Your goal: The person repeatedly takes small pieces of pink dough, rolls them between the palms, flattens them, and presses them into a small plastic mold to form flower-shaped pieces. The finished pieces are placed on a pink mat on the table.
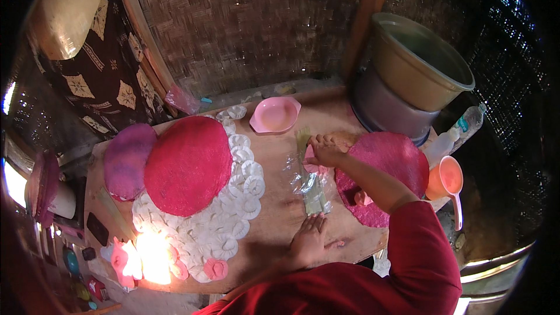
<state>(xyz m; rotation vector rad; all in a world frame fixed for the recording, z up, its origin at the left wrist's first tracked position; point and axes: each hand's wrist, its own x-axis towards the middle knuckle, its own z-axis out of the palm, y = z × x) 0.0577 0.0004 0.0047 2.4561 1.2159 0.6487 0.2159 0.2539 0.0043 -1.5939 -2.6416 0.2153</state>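
Observation:
My right hand (328, 149) is closed on a soft pink piece that looks like dough (311, 162), over a pale green strip (315, 195) with crinkled clear plastic (299, 182) about it. My left hand (310, 240) lies with fingers stretched out at the strip's near end; its palm is down and it holds nothing. Under my right forearm rests a deep pink round sheet or cover (382, 160), bearing a small pink lump (362, 199). Beyond my right hand, to the left, sits a pink oval dish (276, 115).
White ruffled rounds (233, 230) cover the table's left, partly under a large magenta round cover (189, 166) beside a purple one (127, 160). Stacked big basins (408, 76), plastic bottles (466, 125) and an orange dipper (449, 178) stand at right. Sunlight glares at lower left.

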